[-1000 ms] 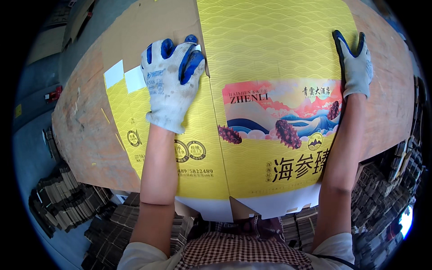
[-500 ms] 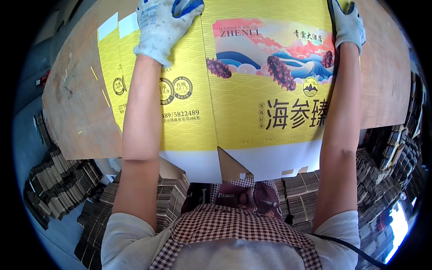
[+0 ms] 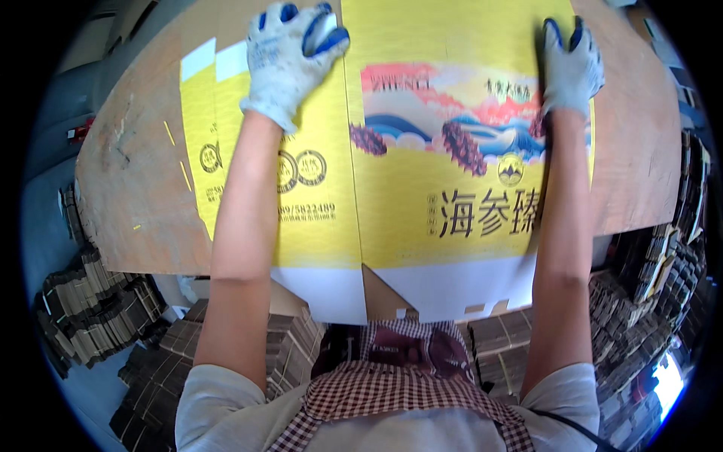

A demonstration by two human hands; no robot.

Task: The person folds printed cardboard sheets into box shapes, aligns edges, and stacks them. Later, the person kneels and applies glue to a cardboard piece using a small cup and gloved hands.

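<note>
A flat yellow printed carton blank (image 3: 429, 241) lies before me, with a colourful wave picture, dark lettering and white flaps along its near edge. My left hand (image 3: 290, 68), in a white glove with blue-coated fingers, rests on its left part, thumb spread from the fingers. Toward the blank's right edge, my right hand (image 3: 572, 71), gloved the same way, lies with thumb and fingers apart. Neither hand grips anything that I can see. Slight blur softens the right hand. Another yellow panel edge (image 3: 197, 135) with a white flap shows left of my left forearm.
A wooden tabletop (image 3: 135, 203) with a curved look carries the blank, whose near flaps overhang its front edge. Tied stacks of brown cardboard (image 3: 98, 309) stand on the floor at left, with more stacks (image 3: 633, 316) at right. A dark cable (image 3: 565, 422) runs by my right side.
The blank, tabletop and both hands sit lower in the picture. Both hands' fingertips now show, and the right hand's thumb and fingers are seen apart.
</note>
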